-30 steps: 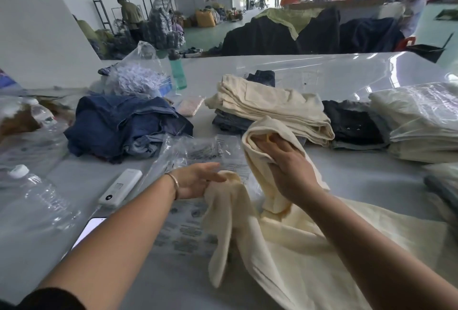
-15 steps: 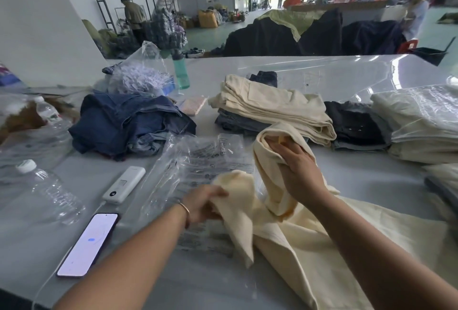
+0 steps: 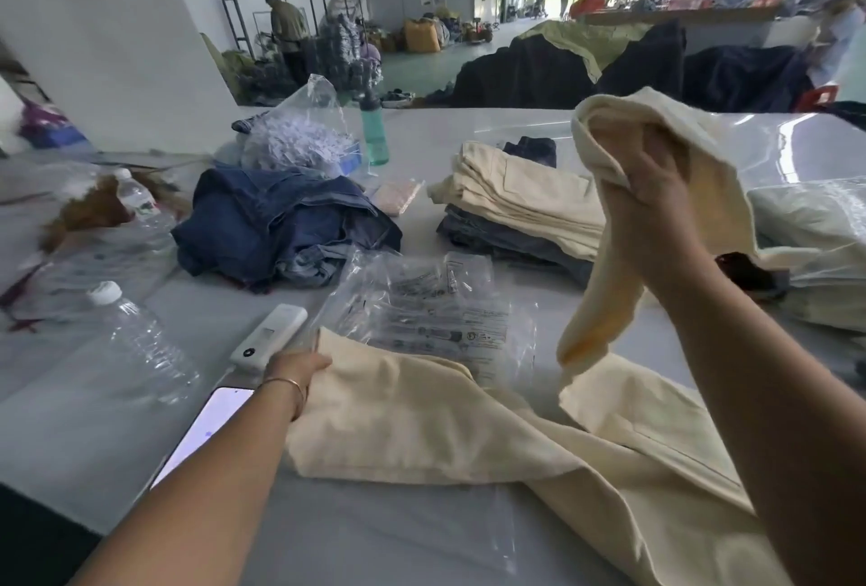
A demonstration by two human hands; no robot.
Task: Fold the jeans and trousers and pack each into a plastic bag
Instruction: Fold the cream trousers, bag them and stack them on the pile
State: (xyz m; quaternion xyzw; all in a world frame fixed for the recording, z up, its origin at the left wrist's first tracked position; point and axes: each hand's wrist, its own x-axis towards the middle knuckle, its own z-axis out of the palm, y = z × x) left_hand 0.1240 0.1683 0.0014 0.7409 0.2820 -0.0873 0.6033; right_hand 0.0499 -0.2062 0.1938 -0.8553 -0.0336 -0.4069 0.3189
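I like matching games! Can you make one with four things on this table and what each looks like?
Things:
1. Trousers
2. Jeans
3. Phone
4. Green bottle

States:
A. crumpled in a blue heap
B. standing upright
C. held by both hands
D. lying flat, screen lit

Pairs: 1-C, 2-A, 3-D, 4-B. The left hand pins the trousers down; the right hand lifts one end.
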